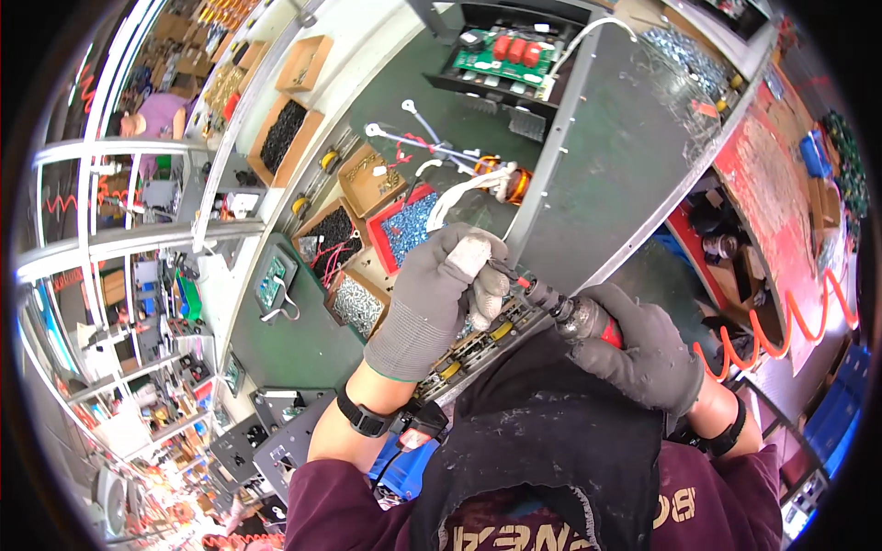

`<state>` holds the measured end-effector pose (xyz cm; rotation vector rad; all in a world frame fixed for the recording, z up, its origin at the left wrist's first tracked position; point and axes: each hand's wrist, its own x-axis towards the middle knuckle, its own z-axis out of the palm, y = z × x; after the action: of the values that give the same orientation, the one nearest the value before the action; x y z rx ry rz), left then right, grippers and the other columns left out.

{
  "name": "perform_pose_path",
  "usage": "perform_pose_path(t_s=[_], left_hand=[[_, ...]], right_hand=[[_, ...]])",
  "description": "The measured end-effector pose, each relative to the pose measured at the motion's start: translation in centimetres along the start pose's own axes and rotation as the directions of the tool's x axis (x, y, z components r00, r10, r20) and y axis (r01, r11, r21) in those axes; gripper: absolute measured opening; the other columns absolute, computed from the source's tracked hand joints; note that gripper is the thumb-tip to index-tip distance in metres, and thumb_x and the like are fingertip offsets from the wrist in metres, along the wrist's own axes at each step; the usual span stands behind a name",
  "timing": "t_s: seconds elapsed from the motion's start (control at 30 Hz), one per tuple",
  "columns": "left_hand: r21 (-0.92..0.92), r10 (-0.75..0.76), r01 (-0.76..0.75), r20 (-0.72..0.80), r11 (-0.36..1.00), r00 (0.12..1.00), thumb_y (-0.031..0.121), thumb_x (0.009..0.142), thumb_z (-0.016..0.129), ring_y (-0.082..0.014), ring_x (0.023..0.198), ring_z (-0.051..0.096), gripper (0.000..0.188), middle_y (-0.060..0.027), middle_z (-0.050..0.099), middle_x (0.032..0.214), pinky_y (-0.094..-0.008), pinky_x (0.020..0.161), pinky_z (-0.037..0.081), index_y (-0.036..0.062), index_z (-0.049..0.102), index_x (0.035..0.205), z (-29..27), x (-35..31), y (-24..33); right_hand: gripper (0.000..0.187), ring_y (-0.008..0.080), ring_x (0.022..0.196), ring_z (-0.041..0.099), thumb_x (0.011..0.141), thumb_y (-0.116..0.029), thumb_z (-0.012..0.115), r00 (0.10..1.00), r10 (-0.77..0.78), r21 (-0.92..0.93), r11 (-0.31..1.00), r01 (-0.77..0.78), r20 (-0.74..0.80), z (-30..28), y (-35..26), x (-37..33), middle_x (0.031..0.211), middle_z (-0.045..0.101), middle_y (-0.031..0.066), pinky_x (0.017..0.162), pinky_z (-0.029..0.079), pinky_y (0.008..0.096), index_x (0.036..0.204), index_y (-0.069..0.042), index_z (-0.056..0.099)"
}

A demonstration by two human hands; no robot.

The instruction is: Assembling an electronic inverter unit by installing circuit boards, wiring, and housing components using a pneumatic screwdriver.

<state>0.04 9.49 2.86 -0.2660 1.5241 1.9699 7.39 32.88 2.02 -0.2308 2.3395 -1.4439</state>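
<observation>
My right hand, in a grey glove, is wrapped round a power screwdriver with a dark chuck and a red patch on its body. The driver's tip points left, toward my other hand. My left hand, also gloved with pale worn fingertips, is closed in a pinch just beside that tip. Whatever sits between its fingers is hidden. Beyond the left hand, a bundle of white sleeved cables runs to a copper-wound coil on the green bench.
A red tray of blue-toned screws and cardboard boxes of fasteners stand left of centre. Farther back, a green circuit board with red parts sits in a black housing. An orange coiled hose hangs right. Another person works far left.
</observation>
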Motion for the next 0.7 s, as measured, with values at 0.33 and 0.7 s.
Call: perform_pose_path(t_s=[0.33,0.7], left_hand=[[0.366,0.072,-0.007,-0.163,0.931,0.984,0.013,0.095,0.05,-0.0078,0.058,0.056,0.018,-0.0049,0.061,0.074,-0.0202,0.051,0.046,-0.0002,0.058,0.104,4.9,1.9,-0.6],[-0.022,-0.047,0.046,-0.032,0.999,0.998,0.03,0.097,0.05,-0.0118,0.054,0.053,0.034,-0.0051,0.059,0.072,-0.0234,0.047,0.043,-0.0019,0.054,0.108,6.5,4.5,-1.0]], right_hand=[[0.056,0.0417,0.069,0.06,0.084,-0.045,0.064,0.996,0.089,0.093,0.992,-0.09,0.008,-2.4,2.9,-1.5,0.071,0.06,0.0212,0.059,0.046,0.0454,0.122,-0.007,0.05],[0.052,0.0389,0.071,0.062,0.085,-0.046,0.063,1.0,0.021,0.383,0.923,-0.024,0.01,-3.7,5.9,-0.5,0.072,0.06,0.0201,0.059,0.047,0.0426,0.115,-0.005,0.051]])
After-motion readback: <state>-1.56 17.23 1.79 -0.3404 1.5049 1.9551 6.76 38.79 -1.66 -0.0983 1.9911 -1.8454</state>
